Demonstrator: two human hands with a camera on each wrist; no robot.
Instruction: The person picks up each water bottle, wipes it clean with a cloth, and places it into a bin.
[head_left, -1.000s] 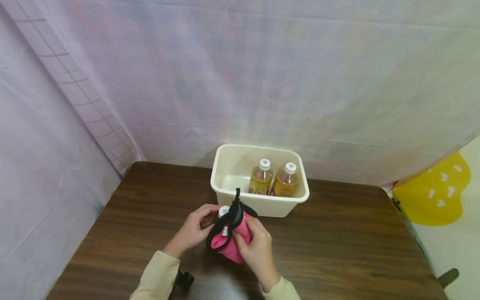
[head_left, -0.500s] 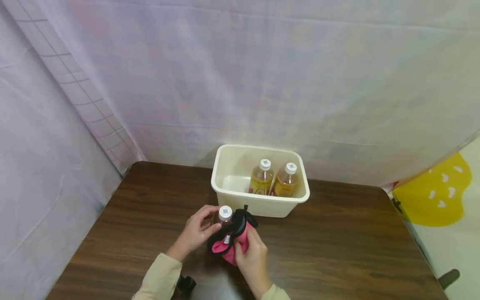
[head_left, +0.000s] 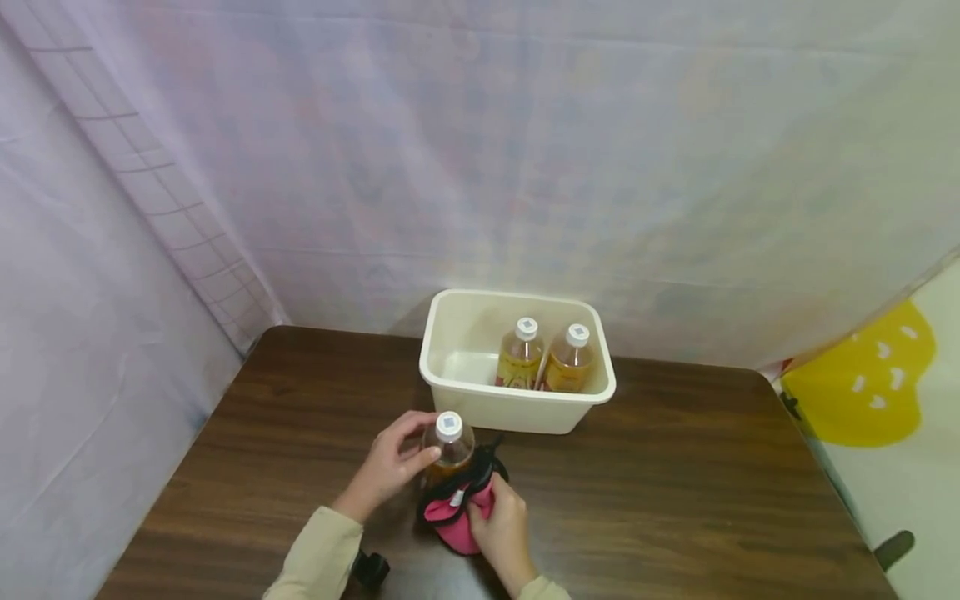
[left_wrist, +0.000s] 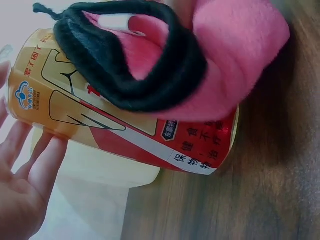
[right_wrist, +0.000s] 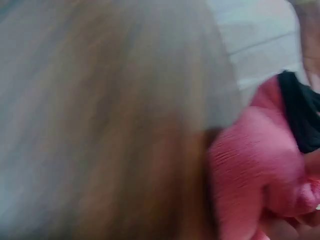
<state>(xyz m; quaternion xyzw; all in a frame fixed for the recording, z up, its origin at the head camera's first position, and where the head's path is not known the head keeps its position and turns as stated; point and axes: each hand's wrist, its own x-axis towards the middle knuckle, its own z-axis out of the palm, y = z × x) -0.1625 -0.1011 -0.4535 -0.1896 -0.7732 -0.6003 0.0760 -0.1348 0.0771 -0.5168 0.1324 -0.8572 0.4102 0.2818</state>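
Note:
A drink bottle (head_left: 453, 452) with a white cap stands upright on the table. My left hand (head_left: 388, 463) grips it near the shoulder, thumb on the near side. In the left wrist view its gold and red label (left_wrist: 112, 131) shows, and its base is outside the pouch. My right hand (head_left: 504, 527) pinches a pink fabric pouch (head_left: 459, 535) with black trim by the right side of its rim. The pouch is held in front of the bottle, its mouth gaping with a white tag inside. Its pink side (right_wrist: 245, 165) fills the right of the right wrist view.
A cream plastic bin (head_left: 517, 410) stands just behind the hands, with two capped bottles (head_left: 519, 358) upright in its right part. A small black object (head_left: 371, 570) lies by the left sleeve. The dark wooden table (head_left: 675, 467) reaches a curtain (head_left: 480, 167) at the back.
My right hand has drawn the pouch down toward me and slightly left. More of the bottle shows behind its rim. My left hand has stayed on the bottle.

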